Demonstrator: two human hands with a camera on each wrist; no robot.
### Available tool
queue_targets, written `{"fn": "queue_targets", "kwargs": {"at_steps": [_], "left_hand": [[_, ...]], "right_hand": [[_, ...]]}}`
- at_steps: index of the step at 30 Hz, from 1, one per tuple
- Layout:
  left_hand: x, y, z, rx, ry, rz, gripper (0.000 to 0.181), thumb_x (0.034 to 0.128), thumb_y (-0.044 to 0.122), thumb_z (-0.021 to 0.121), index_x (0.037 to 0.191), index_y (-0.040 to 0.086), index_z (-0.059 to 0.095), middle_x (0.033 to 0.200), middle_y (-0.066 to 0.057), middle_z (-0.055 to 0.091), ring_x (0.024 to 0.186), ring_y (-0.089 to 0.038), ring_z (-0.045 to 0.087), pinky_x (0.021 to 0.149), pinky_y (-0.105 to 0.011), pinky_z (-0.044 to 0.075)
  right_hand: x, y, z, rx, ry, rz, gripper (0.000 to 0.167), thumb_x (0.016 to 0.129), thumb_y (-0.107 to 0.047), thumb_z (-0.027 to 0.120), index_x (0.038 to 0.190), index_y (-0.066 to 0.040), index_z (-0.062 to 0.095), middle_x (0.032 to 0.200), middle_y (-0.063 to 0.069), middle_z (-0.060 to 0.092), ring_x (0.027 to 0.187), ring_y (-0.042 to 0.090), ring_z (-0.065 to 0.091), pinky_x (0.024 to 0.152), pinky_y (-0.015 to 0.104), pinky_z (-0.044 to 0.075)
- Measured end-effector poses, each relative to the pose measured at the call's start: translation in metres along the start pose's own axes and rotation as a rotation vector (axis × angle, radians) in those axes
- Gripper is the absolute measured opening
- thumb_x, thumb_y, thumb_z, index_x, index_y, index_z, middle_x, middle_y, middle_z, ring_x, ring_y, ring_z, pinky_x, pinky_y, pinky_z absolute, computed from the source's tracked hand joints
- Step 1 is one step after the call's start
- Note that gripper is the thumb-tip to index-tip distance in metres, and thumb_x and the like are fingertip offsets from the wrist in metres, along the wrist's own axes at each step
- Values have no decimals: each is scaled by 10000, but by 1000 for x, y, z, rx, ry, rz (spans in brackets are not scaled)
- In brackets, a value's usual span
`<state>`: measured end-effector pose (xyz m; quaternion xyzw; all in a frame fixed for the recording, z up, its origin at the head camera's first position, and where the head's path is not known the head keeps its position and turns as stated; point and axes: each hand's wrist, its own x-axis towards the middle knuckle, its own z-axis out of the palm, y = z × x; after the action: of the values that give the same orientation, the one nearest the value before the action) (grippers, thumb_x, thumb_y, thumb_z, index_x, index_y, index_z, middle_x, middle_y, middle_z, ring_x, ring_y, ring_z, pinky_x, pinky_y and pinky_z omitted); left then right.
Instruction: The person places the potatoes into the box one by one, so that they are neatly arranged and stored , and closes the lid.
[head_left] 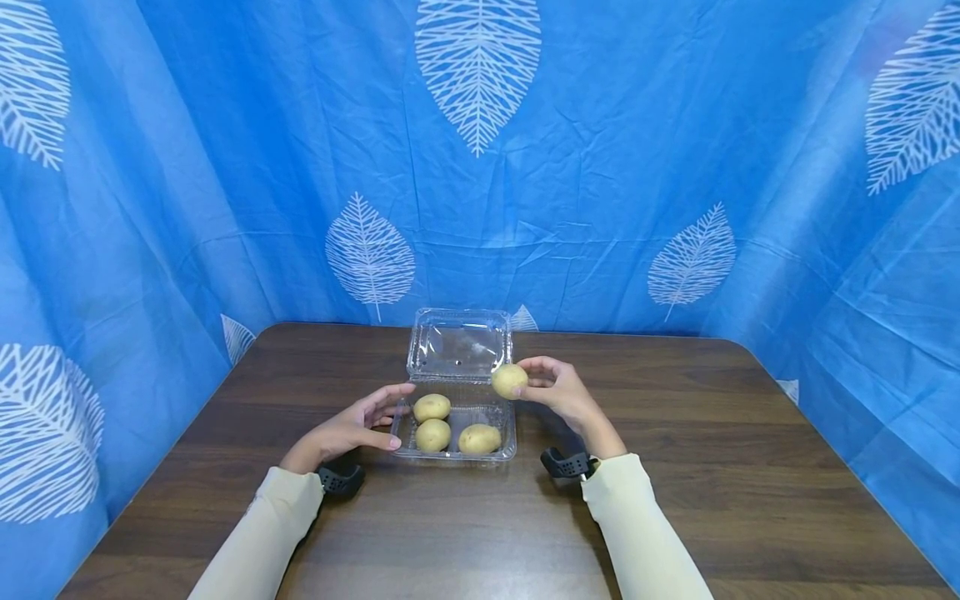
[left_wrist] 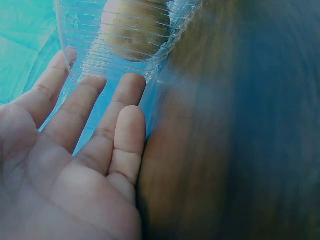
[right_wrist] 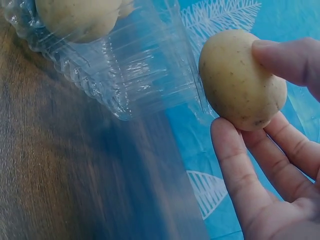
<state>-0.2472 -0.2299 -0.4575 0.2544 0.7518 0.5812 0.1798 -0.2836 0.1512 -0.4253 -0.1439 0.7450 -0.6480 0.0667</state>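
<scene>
A clear plastic clamshell box [head_left: 507, 433] lies on the table with its lid [head_left: 459, 343] tipped back. Inside are three potatoes: one at the back left [head_left: 432, 407], one at the front left [head_left: 432, 435], one at the front right [head_left: 480, 439]. My right hand [head_left: 564, 395] pinches a fourth potato [head_left: 509, 381] between thumb and fingertips, above the box's back right corner. At the box's left side is my left hand [head_left: 352, 427], its fingers [left_wrist: 67, 115] extended and touching the ribbed wall; the thumb reaches the front left corner.
The brown wooden table [head_left: 675, 467] extends on both sides of the box. A blue curtain [head_left: 570, 167] with white leaf prints hangs behind and beside it. Each wrist wears a black band [head_left: 567, 463].
</scene>
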Motion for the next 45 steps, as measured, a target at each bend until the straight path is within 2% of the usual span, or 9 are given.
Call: {"fn": "queue_targets", "kwargs": {"at_steps": [7, 16, 29, 45], "left_hand": [[0, 0, 0, 2, 0, 2, 918, 944, 161, 816, 1645, -74, 273, 1716, -333, 236, 1517, -571, 345, 1183, -493, 354], [0, 0, 0, -7, -1, -1, 913, 945, 153, 809, 1648, -70, 271, 1716, -329, 240, 1519, -566, 342, 1174, -436, 367], [0, 0, 0, -5, -3, -8, 925, 945, 166, 812, 1653, -65, 263, 1725, -319, 229, 1527, -561, 338, 1184, -460, 357], [0, 1, 0, -8, 2, -18, 913, 944, 148, 805, 1656, -53, 271, 1726, -317, 229, 1528, -557, 338, 1181, -468, 358]], "right_hand": [[0, -3, 3, -35, -22, -26, 485, 890, 14, 783, 1317, 167, 610, 1291, 240, 683, 1028, 207, 695, 877, 260, 568], [0, -4, 8, -35, -44, -38, 484, 877, 31, 790, 1304, 175, 613, 1252, 223, 701, 1005, 183, 697, 880, 252, 573], [-1, -9, 16, -38, -62, -62, 473, 865, 43, 792, 1284, 187, 625, 1207, 230, 720, 1014, 200, 707, 881, 250, 581], [-1, -10, 26, -64, -51, -99, 478, 863, 54, 808, 1289, 188, 637, 1212, 256, 727, 1022, 229, 719, 886, 246, 575]]}}
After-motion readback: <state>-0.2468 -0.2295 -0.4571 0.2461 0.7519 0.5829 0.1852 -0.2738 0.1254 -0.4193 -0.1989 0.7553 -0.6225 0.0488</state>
